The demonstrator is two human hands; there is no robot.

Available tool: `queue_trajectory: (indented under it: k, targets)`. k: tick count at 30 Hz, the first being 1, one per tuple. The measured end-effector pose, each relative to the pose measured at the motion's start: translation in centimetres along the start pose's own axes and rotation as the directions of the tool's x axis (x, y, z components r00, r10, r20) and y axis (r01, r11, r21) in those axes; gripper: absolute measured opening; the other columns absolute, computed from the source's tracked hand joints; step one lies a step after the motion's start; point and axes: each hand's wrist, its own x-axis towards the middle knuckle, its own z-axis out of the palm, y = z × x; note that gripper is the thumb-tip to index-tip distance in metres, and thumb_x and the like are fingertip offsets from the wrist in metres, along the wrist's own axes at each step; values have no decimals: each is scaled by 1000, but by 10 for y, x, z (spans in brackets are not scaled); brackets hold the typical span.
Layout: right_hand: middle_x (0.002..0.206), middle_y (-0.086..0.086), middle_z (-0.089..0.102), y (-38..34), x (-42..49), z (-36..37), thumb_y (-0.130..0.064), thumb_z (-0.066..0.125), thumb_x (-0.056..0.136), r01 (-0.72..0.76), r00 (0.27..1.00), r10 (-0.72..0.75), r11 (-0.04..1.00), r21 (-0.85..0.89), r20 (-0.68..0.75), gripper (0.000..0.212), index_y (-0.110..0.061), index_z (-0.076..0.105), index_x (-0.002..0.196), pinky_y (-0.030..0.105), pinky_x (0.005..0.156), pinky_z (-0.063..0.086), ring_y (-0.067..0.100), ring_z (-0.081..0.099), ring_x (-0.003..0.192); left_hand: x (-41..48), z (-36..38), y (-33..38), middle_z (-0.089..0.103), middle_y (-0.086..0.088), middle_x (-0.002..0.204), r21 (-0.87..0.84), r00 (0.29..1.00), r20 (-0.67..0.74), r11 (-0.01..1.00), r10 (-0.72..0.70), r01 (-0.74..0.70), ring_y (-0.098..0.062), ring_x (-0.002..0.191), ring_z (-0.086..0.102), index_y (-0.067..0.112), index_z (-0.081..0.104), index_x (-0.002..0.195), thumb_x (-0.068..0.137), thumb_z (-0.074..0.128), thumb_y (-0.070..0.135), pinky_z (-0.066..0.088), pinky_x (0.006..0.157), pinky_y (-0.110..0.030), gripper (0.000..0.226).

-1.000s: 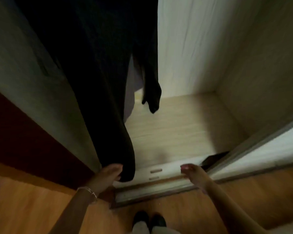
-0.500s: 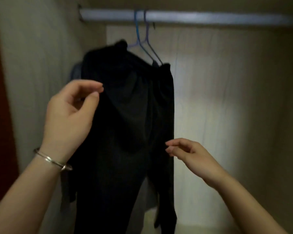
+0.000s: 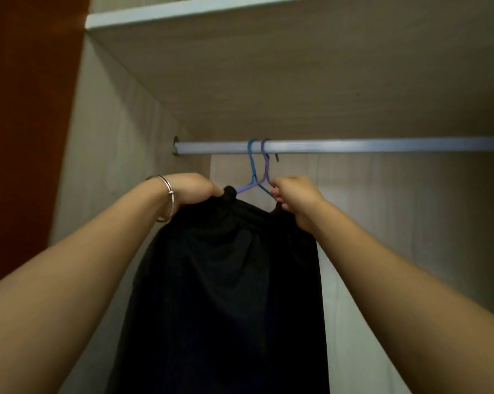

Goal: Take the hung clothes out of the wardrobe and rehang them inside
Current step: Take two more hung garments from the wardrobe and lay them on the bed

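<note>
Black garment [image 3: 226,280] hangs on a blue hanger [image 3: 252,163] & purple hanger [image 3: 266,166], hooked near the left end of the rail [image 3: 382,145]. Your left hand [image 3: 194,191] grips its top left corner; right hand [image 3: 294,197] curls round its top right. Hooks sit above, btwn both hands, right hand nearer.

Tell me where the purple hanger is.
Head view: the purple hanger hooks over the metal rail, left of centre, just right of the blue hanger, above the right hand.

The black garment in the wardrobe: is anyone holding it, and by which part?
The left hand grips the black garment at its top left corner, the right hand at its top right corner, by the hangers hooked on the rail.
</note>
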Motion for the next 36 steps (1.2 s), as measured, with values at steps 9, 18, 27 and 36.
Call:
queue_trajectory:
  k: [9,18,27,36]
  targets:
    - [30,-2,47,-18,25,12,-12,41,95,-295,948,280,952,80,152,27,-9,50,70,18,55,39,10,45,55,32,21,31,44,-5,63,70,994,-31,992,105,-102,-14,52,39,11,50,68,90,48,19,33,46,-24,23]
    - [66,9,39,-24,39,4,-3,35,97,-169,984,172,984,45,-48,34,8,47,127,32,74,47,22,46,62,68,46,57,46,6,23,46,965,-168,979,202,-197,-5,25,47,9,46,54,91,47,7,32,28,-12,38]
    - [86,16,53,-39,23,-33,0,45,93,-43,994,38,998,-54,-99,18,3,60,102,10,23,30,14,39,54,47,32,67,48,4,24,-123,928,-234,938,290,-324,-6,30,48,7,52,55,84,54,2,33,27,-10,30]
    - [66,5,46,-47,21,-56,1,46,92,-5,995,-3,997,-83,-99,35,7,52,127,9,23,30,12,42,54,26,31,74,52,-8,63,-141,919,-294,939,264,-314,-18,56,45,6,54,62,84,53,2,44,60,-27,22]
